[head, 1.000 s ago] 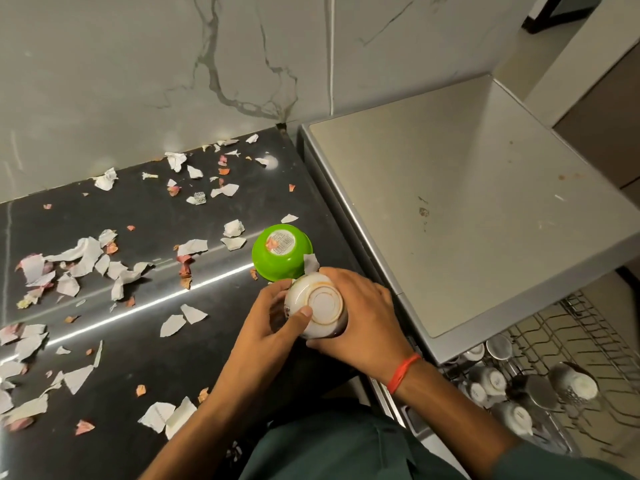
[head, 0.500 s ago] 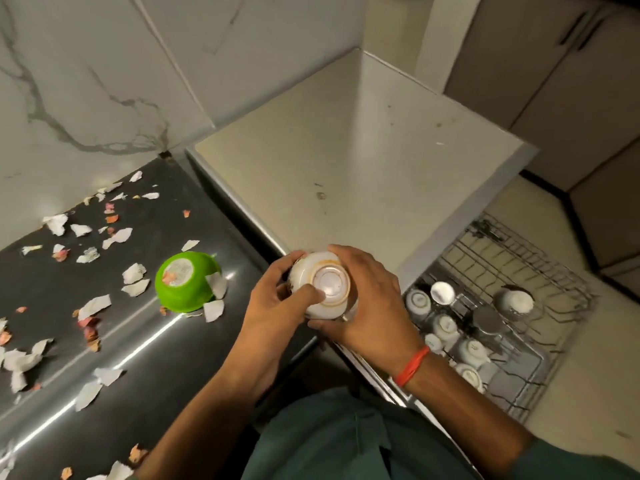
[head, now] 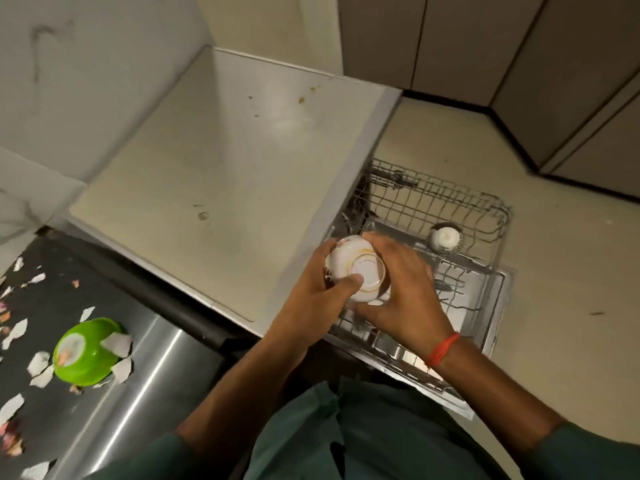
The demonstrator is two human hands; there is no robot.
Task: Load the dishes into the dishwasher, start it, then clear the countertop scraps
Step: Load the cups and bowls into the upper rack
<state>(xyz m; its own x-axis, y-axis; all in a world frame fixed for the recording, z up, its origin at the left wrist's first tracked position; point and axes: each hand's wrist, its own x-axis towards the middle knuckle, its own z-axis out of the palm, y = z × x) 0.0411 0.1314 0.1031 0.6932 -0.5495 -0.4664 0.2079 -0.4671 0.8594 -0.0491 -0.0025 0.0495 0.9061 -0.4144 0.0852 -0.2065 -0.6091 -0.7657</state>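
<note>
Both hands cup a glossy white bowl point(head: 356, 270), upside down with its gold-ringed foot up: the left hand point(head: 311, 289) curls round its near-left side, thumb on the foot, and the right hand point(head: 401, 289) wraps the right side. They hold it over the wire dishwasher rack point(head: 450, 209), where a white cup point(head: 445, 237) sits farther back. A smooth green bowl point(head: 86, 351) lies inverted among torn paper scraps point(head: 15, 332) on the dark countertop point(head: 145, 368) at left.

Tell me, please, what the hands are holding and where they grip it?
Both hands, left hand and right hand, hold an upside-down white bowl by its sides; the left thumb lies on its base.
</note>
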